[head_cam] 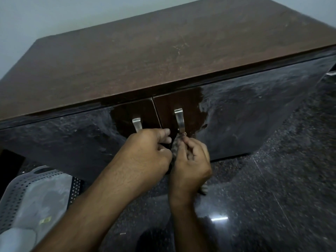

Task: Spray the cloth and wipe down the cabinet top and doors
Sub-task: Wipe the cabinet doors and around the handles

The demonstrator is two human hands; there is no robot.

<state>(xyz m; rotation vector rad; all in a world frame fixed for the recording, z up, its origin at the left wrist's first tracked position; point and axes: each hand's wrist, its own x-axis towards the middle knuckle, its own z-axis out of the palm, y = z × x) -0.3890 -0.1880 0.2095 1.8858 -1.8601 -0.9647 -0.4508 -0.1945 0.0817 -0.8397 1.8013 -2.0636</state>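
Observation:
A low cabinet has a brown wood-grain top (163,57) and two glossy dark doors. The left door (60,140) and the right door (254,113) are streaked with smears. Each carries a metal handle, the left handle (136,123) and the right handle (179,119). My right hand (190,164) is shut on a dark patterned cloth (175,148), pressing it at the lower end of the right handle. A corner of the cloth hangs below my wrist. My left hand (145,153) is curled just under the left handle, touching the cloth; what it grips is hidden.
A grey perforated plastic basket (27,193) stands on the floor at the lower left, beside the cabinet. The floor (272,197) is dark, speckled, glossy stone. A pale wall (54,15) runs behind the cabinet.

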